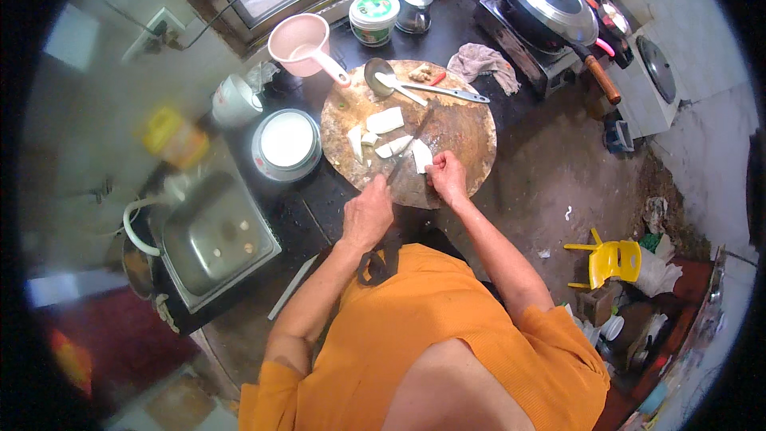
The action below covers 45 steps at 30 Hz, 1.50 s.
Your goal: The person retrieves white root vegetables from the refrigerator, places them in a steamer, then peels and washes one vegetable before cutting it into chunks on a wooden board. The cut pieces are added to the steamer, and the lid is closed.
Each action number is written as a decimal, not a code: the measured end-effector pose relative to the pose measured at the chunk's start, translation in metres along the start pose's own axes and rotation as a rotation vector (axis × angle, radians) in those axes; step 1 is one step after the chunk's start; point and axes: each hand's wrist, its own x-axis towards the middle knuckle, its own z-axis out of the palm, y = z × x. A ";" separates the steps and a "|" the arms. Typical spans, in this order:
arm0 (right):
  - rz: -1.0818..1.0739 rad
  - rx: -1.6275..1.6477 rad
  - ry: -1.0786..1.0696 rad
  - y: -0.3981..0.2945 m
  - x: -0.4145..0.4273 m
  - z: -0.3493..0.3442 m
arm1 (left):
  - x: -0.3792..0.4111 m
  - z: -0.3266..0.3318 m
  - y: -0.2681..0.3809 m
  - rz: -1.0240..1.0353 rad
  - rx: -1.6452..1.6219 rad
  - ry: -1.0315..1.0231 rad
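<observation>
On a round wooden chopping board (473,131), my left hand (368,212) is closed around the handle of a knife (413,139), whose dark blade points away from me across the board. My right hand (447,178) pinches the edge of a white piece of food (422,156) just right of the blade. Left of the blade lie a larger white block (385,120), a wedge (355,143) and several smaller white pieces. At the board's far side rest a ladle (378,76), a white-headed spoon or spatula with a long handle (455,93), ginger (421,73) and something red.
A lidded bowl or pot (286,139) stands left of the board, near the sink (218,239). Behind are a pink dipper (299,46), a white tub (374,19) and a glass jar (414,9). A cloth (485,66) and a lidded wok (550,6) on a stove are at right.
</observation>
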 end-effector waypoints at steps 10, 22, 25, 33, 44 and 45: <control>-0.085 0.016 0.190 -0.014 -0.004 -0.007 | 0.002 0.015 -0.007 -0.012 0.129 -0.253; -0.240 0.038 0.189 -0.133 0.084 -0.084 | -0.014 0.001 -0.014 -0.066 0.084 -0.288; -0.406 -0.250 -0.251 -0.145 0.105 -0.065 | -0.013 -0.003 -0.017 -0.074 0.122 -0.297; -0.621 -0.687 -0.602 -0.157 0.117 -0.003 | -0.018 -0.005 -0.023 -0.040 0.160 -0.232; -0.494 -0.595 -0.596 -0.192 0.110 -0.046 | -0.012 0.013 -0.028 -0.022 0.081 -0.280; -0.479 -0.527 -0.544 -0.195 0.102 -0.060 | -0.007 0.011 -0.026 -0.036 0.065 -0.265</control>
